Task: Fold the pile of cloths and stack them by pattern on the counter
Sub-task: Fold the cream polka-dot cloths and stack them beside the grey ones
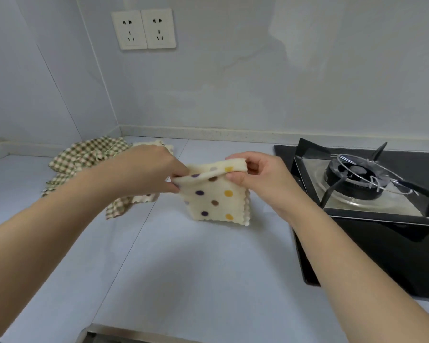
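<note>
The person holds the dotted cloth (pixel 216 196) up in front of them at twelve o'clock. It is doubled over, with the fold along the top. The left hand (pixel 156 169) pinches the fold's left corner between thumb and fingers, and the right hand (pixel 255 177) pinches the right corner the same way. I take it this grip keeps the edges lined up while the cloth hangs straight. Its scalloped bottom edge hangs close to the surface (pixel 183 268) (I cannot tell if it touches).

The unfolded pile of checked cloths (pixel 89 154) lies at ten o'clock from it, behind the left forearm, with a cream edge showing among them. The bare stretch in front seems kept free for the stacks. The hob (pixel 357 181) sits at three o'clock, and the cloth hangs short of it, sensibly.
</note>
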Demonstrator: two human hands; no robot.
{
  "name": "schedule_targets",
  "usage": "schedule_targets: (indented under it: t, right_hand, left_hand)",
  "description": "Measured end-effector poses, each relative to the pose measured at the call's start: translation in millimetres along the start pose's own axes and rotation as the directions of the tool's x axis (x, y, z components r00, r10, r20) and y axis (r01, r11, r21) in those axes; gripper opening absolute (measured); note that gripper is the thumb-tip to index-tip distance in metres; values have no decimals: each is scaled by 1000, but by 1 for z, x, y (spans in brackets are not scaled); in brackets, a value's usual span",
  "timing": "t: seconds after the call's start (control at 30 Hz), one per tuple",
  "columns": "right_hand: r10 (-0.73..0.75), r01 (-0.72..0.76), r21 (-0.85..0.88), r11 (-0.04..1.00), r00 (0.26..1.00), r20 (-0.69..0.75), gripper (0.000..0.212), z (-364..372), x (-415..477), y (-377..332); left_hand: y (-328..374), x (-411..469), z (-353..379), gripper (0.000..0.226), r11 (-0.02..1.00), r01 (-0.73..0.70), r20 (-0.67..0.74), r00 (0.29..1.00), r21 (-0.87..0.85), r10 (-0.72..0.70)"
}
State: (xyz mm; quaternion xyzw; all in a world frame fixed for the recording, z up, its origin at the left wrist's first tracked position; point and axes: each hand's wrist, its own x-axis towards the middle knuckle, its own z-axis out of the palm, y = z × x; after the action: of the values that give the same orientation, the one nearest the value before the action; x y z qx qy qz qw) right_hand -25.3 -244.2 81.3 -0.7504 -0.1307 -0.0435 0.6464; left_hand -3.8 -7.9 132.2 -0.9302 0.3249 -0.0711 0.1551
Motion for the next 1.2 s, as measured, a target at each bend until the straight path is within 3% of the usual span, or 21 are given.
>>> schedule_targets:
  t: [0.13,0.23,0.3,0.43,0.53,0.63,0.7,0.77,0.93,1.0,1.1,1.2]
  right_hand:
    - [122,-122,24,992,992,15,9,-30,24,-36]
    - [164,-164,4,986,986,-14,8,-52,36,-64]
    - [169,-171,-31,985,983,-66,9,-67,44,-86]
    - [90,-105,-105,989,986,-141,13,-91,48,-123]
    - [76,-94,-133,987,988,-132,15,-115,39,-152]
    - [110,-132,-154,979,983,-144,16,-150,28,-176]
    - [115,-141,-171,975,981,-158,16,-179,22,-193]
    - [104,-134,-203,970,983,-152,15,-204,16,-208]
    - [67,-102,-271,957,988,-137,16,-264,-8,-231]
    - [70,-104,-289,952,990,-125,17,-287,-17,-234]
    - [52,-95,-306,947,988,-145,18,-313,-25,-233]
    - [17,-89,-323,942,975,-219,17,-326,-29,-225]
  left_hand:
    - [-7,33,-35,17,993,-120,54,991,-15,120]
    - [-3,46,-68,24,976,-210,51,976,-48,213]
    - [6,53,-98,23,945,-276,-5,960,-174,279]
    - [23,67,-155,28,751,-445,-363,886,-489,289]
    - [39,82,-196,25,576,-458,-430,881,-677,197]
    - [54,96,-229,18,446,-428,-411,901,-786,142]
    - [65,105,-250,17,296,-350,-330,937,-889,115]
    - [75,114,-268,12,215,-233,-206,968,-949,139]
    - [116,139,-306,18,174,-22,42,934,-985,355]
    - [133,148,-316,22,209,20,99,922,-978,373]
    - [154,158,-317,31,280,56,143,943,-958,299]
    - [174,170,-307,25,302,61,88,993,-951,77]
